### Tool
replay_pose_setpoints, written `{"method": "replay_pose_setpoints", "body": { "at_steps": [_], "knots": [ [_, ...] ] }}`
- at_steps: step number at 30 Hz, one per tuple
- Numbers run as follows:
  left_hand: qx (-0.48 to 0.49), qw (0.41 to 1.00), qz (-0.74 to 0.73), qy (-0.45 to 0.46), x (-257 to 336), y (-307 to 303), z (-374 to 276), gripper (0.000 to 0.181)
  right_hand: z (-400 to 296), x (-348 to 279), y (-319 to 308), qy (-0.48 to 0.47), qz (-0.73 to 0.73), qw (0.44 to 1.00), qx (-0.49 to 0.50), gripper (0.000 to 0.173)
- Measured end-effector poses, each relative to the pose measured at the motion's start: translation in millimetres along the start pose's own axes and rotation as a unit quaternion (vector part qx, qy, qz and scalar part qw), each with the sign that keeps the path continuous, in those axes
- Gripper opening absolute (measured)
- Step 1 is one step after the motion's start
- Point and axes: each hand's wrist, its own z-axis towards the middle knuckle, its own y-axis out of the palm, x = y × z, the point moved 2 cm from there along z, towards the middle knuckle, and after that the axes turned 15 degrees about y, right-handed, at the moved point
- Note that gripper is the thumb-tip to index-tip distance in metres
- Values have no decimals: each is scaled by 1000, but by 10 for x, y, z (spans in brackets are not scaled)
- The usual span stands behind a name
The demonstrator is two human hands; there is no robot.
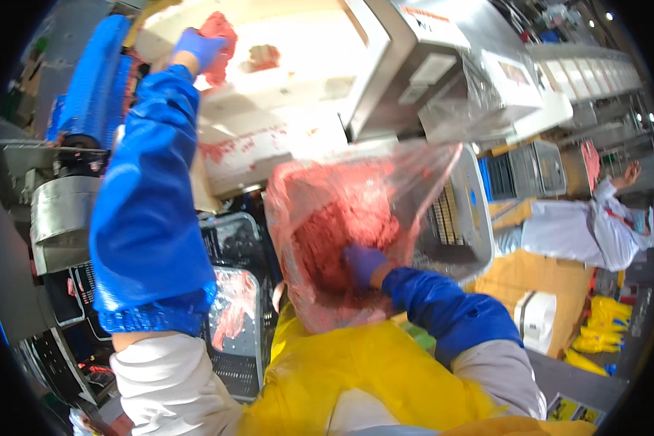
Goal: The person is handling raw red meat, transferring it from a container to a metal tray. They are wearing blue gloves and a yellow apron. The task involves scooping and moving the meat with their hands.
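My left hand [199,48], in a blue-violet glove and a blue sleeve cover, grips a long lump of ground meat [218,49] over a white surface [300,32] at the top. A smaller piece of ground meat [262,58] lies to its right. My right hand [364,264], gloved alike, reaches into a mass of ground meat [368,218] inside a clear plastic liner [433,180] close to my body. Its fingers are partly sunk in or hidden by the meat, so their grip cannot be told.
A grey crate [488,218] is right of the meat. Black perforated crates [240,376] stand to the left, one holding meat-smeared plastic [234,305]. Metal machinery [65,210] is at far left, a steel housing [403,82] above. A person [567,234] in white stands at the right.
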Motion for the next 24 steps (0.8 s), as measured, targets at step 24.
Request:
{"method": "replay_pose_setpoints", "body": {
  "at_steps": [24],
  "knots": [
    [-469, 844, -34, 259, 2893, 651, -2838, 46, 704, 1112, -340, 10, 50, 998, 43, 75]
  ]
}}
